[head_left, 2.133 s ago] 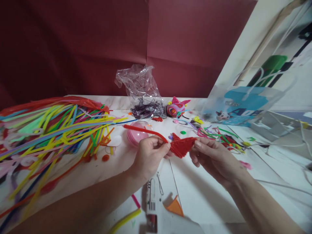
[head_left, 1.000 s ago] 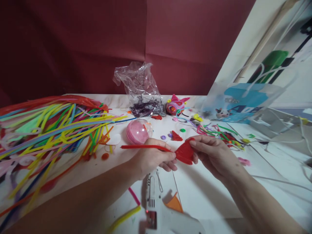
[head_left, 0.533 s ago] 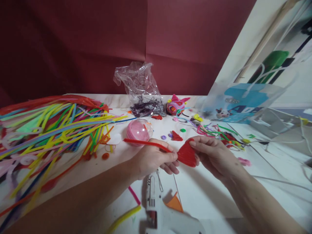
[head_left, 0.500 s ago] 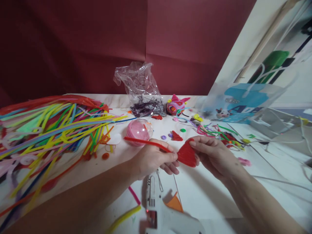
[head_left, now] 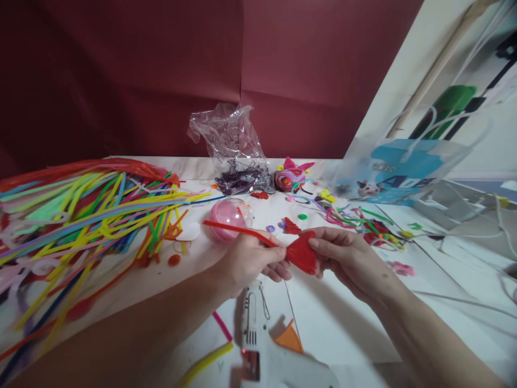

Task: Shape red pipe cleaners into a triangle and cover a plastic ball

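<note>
Between my hands is a red pipe cleaner (head_left: pixel 238 229), one end worked into a flat red fan-shaped triangle (head_left: pixel 301 255). My left hand (head_left: pixel 252 260) pinches it at the triangle's narrow tip, and the straight tail sticks out leftward over that hand. The thumb and fingers of my right hand (head_left: pixel 339 250) are closed on the triangle's right edge. Just behind my left hand sits a clear ball (head_left: pixel 230 215) with pink material inside. A smaller red triangle (head_left: pixel 291 226) lies beyond my fingers. Below my hands lies a white glue gun (head_left: pixel 252 328) with a small red light.
Many coloured pipe cleaners (head_left: pixel 100 215) are heaped at the left. Behind stand a clear plastic bag (head_left: pixel 232 140) and a pink decorated ball (head_left: pixel 291 175). At the right are scattered scraps (head_left: pixel 379 231), a blue-and-white bag (head_left: pixel 396 167) and cables. An orange piece (head_left: pixel 290 338) lies near the glue gun.
Both hands have shifted slightly left together with the red triangle, and its tail rises a little. The grip of each hand looks much the same. The things on the table stay put.
</note>
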Demonstrator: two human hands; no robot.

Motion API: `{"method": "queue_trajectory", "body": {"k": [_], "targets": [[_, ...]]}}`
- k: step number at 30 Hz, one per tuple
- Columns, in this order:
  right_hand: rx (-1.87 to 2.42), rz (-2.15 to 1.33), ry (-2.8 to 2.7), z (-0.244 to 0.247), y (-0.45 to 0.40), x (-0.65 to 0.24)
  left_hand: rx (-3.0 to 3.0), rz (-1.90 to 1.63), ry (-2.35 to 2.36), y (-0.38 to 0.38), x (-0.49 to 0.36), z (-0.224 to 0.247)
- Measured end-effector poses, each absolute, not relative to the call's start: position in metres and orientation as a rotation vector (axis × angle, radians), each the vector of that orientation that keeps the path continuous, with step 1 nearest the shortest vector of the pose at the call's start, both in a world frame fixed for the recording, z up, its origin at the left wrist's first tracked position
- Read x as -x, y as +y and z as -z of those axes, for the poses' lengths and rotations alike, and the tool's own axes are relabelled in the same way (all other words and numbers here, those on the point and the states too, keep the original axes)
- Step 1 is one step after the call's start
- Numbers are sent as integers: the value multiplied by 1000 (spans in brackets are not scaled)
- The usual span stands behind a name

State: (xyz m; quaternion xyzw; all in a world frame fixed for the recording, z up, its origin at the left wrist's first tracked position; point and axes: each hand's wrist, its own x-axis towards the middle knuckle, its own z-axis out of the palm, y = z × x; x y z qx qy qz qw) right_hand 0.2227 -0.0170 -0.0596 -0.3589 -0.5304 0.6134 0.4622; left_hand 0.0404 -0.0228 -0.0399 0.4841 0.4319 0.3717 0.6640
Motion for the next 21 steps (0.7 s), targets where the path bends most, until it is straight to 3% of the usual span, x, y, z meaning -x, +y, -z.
{"method": "queue_trajectory", "body": {"k": [14, 21], "targets": [[874, -1539, -1295, 61, -20, -212, -1243, -1121, 1075, -19, -42, 53], [983, -1452, -1376, 61, -9, -232, -1035, -1266, 1084, -9, -32, 35]]}}
